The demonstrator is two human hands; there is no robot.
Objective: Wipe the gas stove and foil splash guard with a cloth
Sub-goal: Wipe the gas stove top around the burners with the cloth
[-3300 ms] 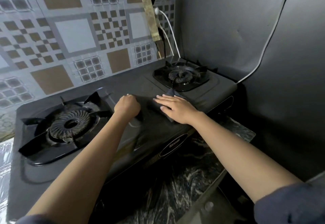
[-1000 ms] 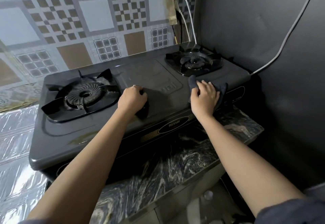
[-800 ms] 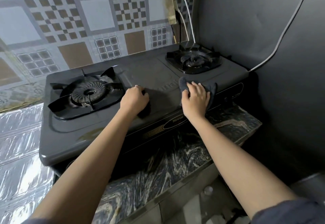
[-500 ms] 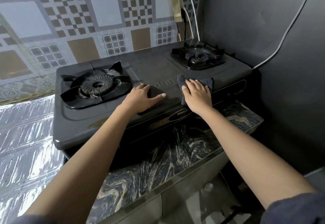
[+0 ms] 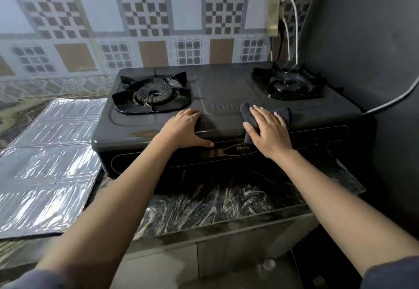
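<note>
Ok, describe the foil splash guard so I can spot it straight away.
Find the black two-burner gas stove on the marbled counter. Directly to its left, lying flat, is the foil splash guard: a shiny, creased silver panel, the only reflective thing near the dark stove and patterned wall.

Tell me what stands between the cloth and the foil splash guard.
The left hand rests on the stove front edge, in the path from the cloth under the right hand to the foil splash guard. Nothing else visible.
</note>
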